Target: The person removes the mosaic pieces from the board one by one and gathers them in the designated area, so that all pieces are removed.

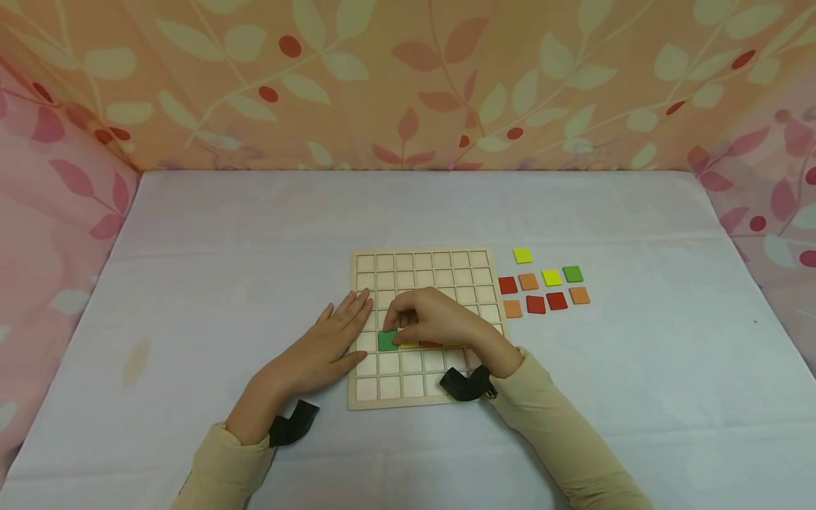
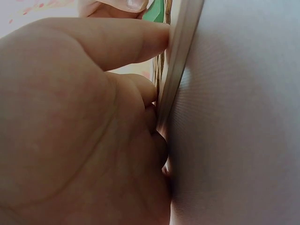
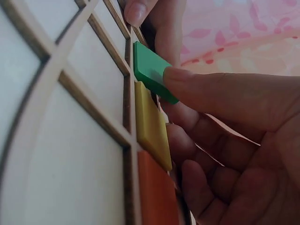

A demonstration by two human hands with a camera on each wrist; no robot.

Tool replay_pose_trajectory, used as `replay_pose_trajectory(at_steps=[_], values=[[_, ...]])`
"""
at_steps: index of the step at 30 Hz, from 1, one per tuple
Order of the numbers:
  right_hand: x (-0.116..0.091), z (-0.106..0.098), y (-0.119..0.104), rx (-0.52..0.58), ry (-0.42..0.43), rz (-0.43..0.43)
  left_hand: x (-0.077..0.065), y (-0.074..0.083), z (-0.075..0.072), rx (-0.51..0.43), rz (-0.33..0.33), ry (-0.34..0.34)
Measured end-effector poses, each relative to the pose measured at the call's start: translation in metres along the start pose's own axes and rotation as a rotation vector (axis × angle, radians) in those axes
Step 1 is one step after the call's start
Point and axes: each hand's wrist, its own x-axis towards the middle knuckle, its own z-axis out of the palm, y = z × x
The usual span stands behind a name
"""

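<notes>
A wooden grid board (image 1: 376,397) lies on the white-covered table. My right hand (image 1: 436,319) pinches a green square tile (image 1: 387,341) between thumb and fingers at a cell near the board's left side. In the right wrist view the green tile (image 3: 152,70) stands slightly tilted beside a yellow tile (image 3: 152,124). Below that comes an orange tile (image 3: 157,192) in the same row. The right hand partly covers this row in the head view. With fingers straight, my left hand (image 1: 325,350) rests on the board's left edge, its thumb touching the frame.
Right of the board lie several loose tiles: yellow (image 1: 523,256), green (image 1: 573,274), red (image 1: 536,304) and orange (image 1: 579,295) ones. A black wrist device (image 1: 468,384) on the right arm overlaps the board's lower right. Patterned curtains (image 1: 408,85) border the table's back and sides.
</notes>
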Motion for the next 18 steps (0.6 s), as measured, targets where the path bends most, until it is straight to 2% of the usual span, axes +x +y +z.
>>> replay_pose_trajectory(at_steps=[10, 18], values=[[-0.0001, 0.0005, -0.0002, 0.055, 0.002, -0.017, -0.0006, 0.0003, -0.0006, -0.009, -0.013, -0.009], [-0.0017, 0.0002, 0.0001, 0.075, 0.011, -0.026, -0.0005, 0.0009, -0.0002, -0.016, 0.004, 0.004]])
